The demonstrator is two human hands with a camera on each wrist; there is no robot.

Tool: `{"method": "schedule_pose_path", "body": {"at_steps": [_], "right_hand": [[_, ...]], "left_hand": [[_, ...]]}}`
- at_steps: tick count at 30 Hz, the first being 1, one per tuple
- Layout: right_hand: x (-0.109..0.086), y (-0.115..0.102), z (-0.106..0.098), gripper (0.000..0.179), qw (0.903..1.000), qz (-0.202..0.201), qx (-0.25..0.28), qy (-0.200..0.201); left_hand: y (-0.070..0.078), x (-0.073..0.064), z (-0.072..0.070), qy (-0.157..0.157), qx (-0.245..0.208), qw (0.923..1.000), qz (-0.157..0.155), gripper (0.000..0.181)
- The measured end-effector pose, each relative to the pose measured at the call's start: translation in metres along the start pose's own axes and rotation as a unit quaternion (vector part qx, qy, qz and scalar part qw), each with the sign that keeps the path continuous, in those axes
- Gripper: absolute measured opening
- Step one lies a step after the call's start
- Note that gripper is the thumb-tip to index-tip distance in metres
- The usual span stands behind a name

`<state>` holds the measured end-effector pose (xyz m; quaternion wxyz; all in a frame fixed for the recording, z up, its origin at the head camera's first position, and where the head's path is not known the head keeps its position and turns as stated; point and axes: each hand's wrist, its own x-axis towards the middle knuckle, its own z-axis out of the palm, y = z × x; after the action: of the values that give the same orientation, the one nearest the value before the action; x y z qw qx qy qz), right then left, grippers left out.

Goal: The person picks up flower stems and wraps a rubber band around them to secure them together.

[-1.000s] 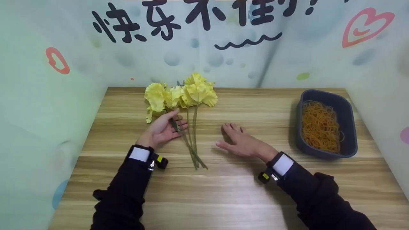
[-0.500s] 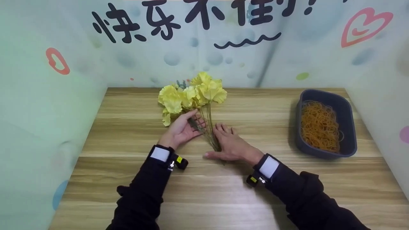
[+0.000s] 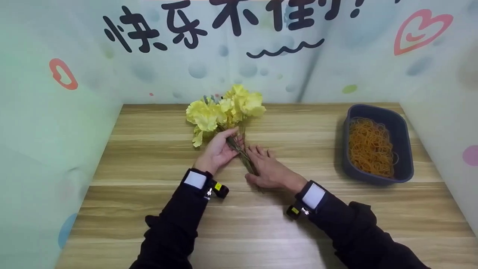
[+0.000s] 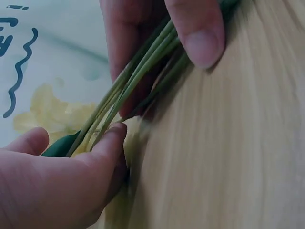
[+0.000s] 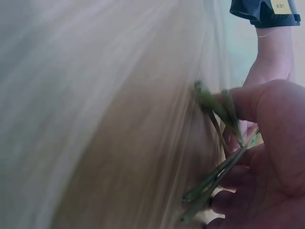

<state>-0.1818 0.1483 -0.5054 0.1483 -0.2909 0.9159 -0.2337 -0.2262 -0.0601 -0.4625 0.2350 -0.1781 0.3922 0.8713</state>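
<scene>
Several yellow artificial flowers [image 3: 205, 116] lie in a bunch near the table's back edge, their green stems [image 3: 244, 158] slanting toward me. My left hand [image 3: 220, 151] holds the stems just below the blooms, palm turned up and thumb over them. At the lower stem ends, my right hand [image 3: 270, 172] rests with fairly straight fingers on the stems' right side. In the right wrist view the loose stem ends [image 5: 205, 191] fan out between the right hand's thumb and fingers. The left wrist view shows the stems [image 4: 128, 83] running from the left hand [image 4: 62, 181] to the right hand's thumb [image 4: 202, 43].
A dark blue-grey bin [image 3: 405, 149] holding a heap of tan rubber bands [image 3: 369, 147] stands at the right of the wooden table [image 3: 149, 209]. A printed backdrop [image 3: 179, 74] rises right behind the table's back edge, with pale walls on both sides.
My left hand has carried the flowers to the right, toward the right hand. The right hand has come left to the stems. The spread stems now lie in a narrower bundle.
</scene>
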Motion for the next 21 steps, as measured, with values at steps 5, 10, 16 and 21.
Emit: {"method": "schedule_pose_path", "body": {"at_steps": [5, 10, 16, 21], "right_hand": [[0.006, 0.006, 0.008, 0.087, 0.9997, -0.001, -0.016, 0.019], [0.009, 0.017, 0.010, 0.062, 0.9957, -0.005, -0.017, 0.091], [0.002, 0.013, -0.006, 0.015, 0.9908, 0.050, -0.004, 0.126], [-0.023, -0.018, -0.033, 0.030, 0.9829, 0.054, -0.045, 0.170]], "left_hand": [[-0.001, -0.003, 0.009, 0.016, -0.043, 0.9988, 0.020, 0.017], [-0.001, -0.011, 0.024, 0.029, -0.105, 0.9916, 0.070, 0.016], [-0.002, -0.023, 0.041, 0.008, -0.144, 0.9821, 0.121, 0.024], [-0.006, -0.034, 0.050, -0.014, -0.190, 0.9677, 0.165, 0.027]]}}
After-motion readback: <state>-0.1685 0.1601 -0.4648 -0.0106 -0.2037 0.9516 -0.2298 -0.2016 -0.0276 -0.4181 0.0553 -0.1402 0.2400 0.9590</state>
